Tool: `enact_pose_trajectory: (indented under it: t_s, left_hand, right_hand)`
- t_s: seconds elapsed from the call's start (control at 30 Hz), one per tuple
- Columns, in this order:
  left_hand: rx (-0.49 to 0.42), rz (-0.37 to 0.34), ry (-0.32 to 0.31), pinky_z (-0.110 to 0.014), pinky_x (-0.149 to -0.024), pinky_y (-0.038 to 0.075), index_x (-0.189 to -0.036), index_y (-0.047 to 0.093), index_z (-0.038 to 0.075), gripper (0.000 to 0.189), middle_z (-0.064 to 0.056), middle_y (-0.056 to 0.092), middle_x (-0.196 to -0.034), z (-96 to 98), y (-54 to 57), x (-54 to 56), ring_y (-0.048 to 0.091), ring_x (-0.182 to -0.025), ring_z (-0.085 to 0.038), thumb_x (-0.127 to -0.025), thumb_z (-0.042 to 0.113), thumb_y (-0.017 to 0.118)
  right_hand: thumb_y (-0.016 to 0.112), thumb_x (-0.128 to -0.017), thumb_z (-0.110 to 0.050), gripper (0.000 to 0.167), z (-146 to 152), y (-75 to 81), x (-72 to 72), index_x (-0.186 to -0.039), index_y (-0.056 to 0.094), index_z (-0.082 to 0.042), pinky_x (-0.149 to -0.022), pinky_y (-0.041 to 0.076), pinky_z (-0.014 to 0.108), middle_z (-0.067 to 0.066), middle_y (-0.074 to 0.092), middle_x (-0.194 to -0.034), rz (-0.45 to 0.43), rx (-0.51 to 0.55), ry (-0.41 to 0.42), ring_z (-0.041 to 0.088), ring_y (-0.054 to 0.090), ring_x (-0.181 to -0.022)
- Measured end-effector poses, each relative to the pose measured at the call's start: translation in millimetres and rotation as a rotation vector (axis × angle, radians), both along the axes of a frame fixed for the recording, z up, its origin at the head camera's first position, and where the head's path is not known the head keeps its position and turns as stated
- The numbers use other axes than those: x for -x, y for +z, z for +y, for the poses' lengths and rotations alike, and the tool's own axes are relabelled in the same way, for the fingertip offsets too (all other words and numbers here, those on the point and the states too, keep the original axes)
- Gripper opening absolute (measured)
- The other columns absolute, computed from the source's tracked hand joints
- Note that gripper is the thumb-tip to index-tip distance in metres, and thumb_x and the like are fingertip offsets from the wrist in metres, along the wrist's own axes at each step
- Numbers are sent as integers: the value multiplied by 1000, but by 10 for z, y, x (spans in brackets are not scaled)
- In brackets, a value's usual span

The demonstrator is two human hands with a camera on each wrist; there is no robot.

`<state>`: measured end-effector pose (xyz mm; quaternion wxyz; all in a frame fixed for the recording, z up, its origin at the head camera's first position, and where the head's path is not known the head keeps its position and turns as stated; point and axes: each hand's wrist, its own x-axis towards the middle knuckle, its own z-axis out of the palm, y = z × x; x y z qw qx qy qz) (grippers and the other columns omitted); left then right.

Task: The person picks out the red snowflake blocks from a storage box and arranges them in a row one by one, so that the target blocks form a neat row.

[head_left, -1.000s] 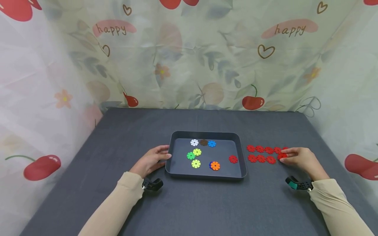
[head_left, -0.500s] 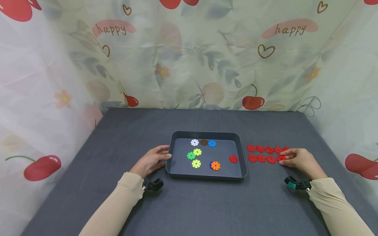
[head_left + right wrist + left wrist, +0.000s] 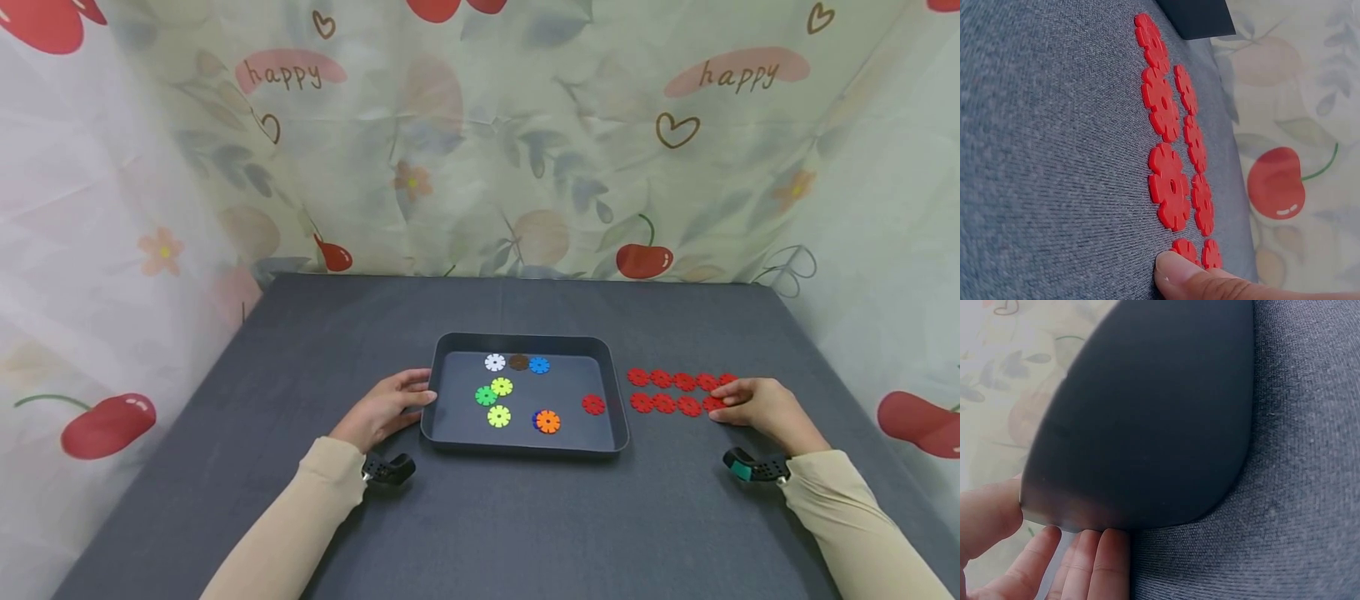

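Note:
My left hand (image 3: 382,408) holds the dark tray (image 3: 525,448) at its left end. In the left wrist view the thumb (image 3: 988,515) reaches over the rim while the other fingers lie against the outer wall. On the right, my right hand (image 3: 768,408) pinches a red notched interlocking disc (image 3: 1184,249) low at the cloth, at the right end of the front row. Several more red discs (image 3: 1169,186) lie flat in two rows between the tray and this hand. The hand partly covers the rightmost disc (image 3: 727,379) of the back row.
Inside the tray lie a white disc (image 3: 495,362), a brown one (image 3: 518,362), blue, green, yellow and orange ones, plus a red disc (image 3: 593,405) near its right wall. Grey cloth (image 3: 525,533) covers the table. A printed curtain (image 3: 480,167) stands behind and at both sides.
My right hand has moved slightly left and down with the red disc, bringing it into line with the front row. The left hand and tray stay put.

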<state>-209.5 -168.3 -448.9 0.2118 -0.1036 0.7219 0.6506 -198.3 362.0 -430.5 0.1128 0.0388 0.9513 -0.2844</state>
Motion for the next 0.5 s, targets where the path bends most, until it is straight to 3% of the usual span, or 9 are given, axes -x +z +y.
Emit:
enact_pose_trajectory:
  t_s: [0.5]
  left_hand:
    - [-36,23,-22,-53,-112,34,-146,39,9,56,-19,42,-146,-10,7,-12,43,-133,-32,-95,9,62]
  right_hand:
    - [83,-75,-33,55,14,1,17,-113,66,3,-67,43,27,3,68,-92,-31,23,-8,17,55,-85]
